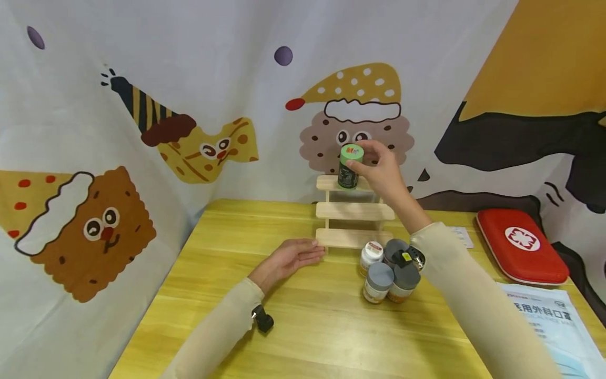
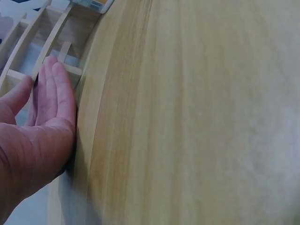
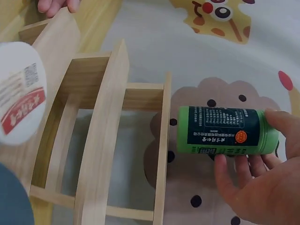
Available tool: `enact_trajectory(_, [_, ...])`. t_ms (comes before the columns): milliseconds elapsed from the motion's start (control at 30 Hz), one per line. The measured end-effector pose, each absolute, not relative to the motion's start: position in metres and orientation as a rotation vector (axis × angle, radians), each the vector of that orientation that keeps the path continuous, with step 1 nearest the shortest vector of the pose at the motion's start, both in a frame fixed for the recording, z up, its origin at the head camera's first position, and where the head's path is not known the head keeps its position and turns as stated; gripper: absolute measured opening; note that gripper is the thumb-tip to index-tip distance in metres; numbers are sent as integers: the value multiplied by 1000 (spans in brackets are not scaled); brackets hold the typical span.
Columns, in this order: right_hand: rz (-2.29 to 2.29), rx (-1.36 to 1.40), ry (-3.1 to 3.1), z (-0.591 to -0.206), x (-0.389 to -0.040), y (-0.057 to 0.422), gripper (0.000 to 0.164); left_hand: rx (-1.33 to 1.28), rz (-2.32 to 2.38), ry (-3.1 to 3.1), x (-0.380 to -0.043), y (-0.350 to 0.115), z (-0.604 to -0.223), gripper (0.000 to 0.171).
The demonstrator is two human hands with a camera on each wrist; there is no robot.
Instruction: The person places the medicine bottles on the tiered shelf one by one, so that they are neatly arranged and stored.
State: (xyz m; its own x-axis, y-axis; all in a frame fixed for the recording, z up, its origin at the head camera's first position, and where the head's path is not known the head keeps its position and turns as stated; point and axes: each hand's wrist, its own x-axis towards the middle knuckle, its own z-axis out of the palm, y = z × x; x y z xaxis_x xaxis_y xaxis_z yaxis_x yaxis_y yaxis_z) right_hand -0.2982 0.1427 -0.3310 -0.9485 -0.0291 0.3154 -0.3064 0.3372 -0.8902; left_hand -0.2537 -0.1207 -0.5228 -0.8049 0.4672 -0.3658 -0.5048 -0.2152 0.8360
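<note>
A green bottle with a dark label (image 1: 348, 173) is gripped near its lid by my right hand (image 1: 379, 166), thumb on one side and fingers on the other. Its base is right at the top shelf of a three-tier wooden rack (image 1: 355, 211); in the right wrist view a narrow gap shows between the bottle (image 3: 225, 131) and the shelf edge. My left hand (image 1: 295, 255) lies low with fingers straight, fingertips at the left end of the bottom shelf. The left wrist view has this hand (image 2: 44, 122) beside the rack's end.
A white-capped bottle (image 1: 372, 253) and several grey-lidded jars (image 1: 379, 281) stand close together before the rack's right end, below my right forearm. Farther right lie a red zip case (image 1: 521, 245) and a mask packet (image 1: 551, 321). A printed cloth (image 1: 227, 68) hangs behind the table.
</note>
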Motion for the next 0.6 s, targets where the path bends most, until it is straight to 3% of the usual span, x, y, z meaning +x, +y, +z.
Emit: enact_trajectory(600, [1706, 334, -2294, -339, -325, 113, 52, -11, 2054, 1441, -252, -120, -522, 43])
